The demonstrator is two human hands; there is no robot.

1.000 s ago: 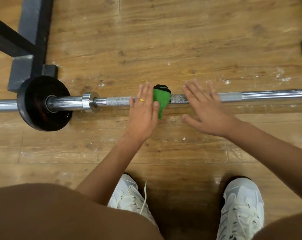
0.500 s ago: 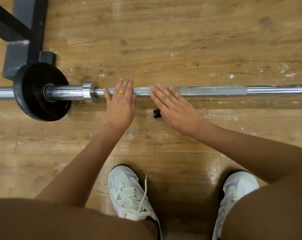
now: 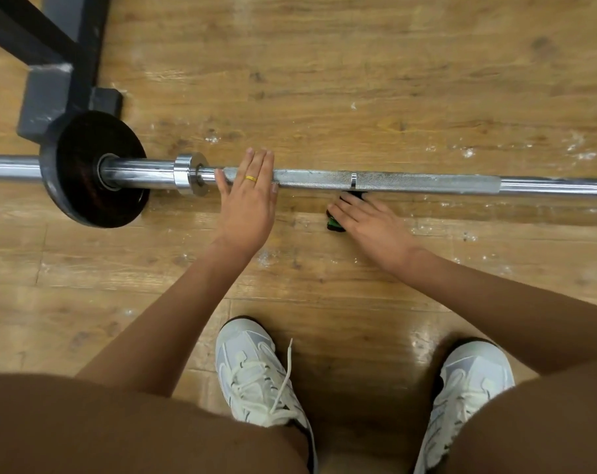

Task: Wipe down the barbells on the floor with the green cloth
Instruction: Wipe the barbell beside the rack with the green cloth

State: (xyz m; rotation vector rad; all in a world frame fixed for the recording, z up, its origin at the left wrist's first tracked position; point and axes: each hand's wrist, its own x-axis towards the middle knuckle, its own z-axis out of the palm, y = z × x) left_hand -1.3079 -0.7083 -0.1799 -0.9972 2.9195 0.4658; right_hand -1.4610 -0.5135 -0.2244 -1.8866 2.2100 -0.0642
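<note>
A steel barbell (image 3: 410, 181) lies across the wooden floor from left to right, with a black weight plate (image 3: 85, 165) on its left sleeve. My left hand (image 3: 247, 203) lies flat on the knurled shaft just right of the collar, fingers straight. The green cloth (image 3: 333, 223) sits on the floor just in front of the bar. Only a small green and black edge of it shows. My right hand (image 3: 372, 227) rests on top of the cloth with its fingers stretched out, close below the bar.
A dark metal rack base (image 3: 47, 97) stands at the far left behind the plate. My two white shoes (image 3: 256, 374) (image 3: 468, 388) are planted on the floor in front of the bar. White chalk specks dot the boards.
The cloth was on the bar beside my left hand; it now lies on the floor under my right hand. My left hand slid left along the shaft. My right hand came off the bar.
</note>
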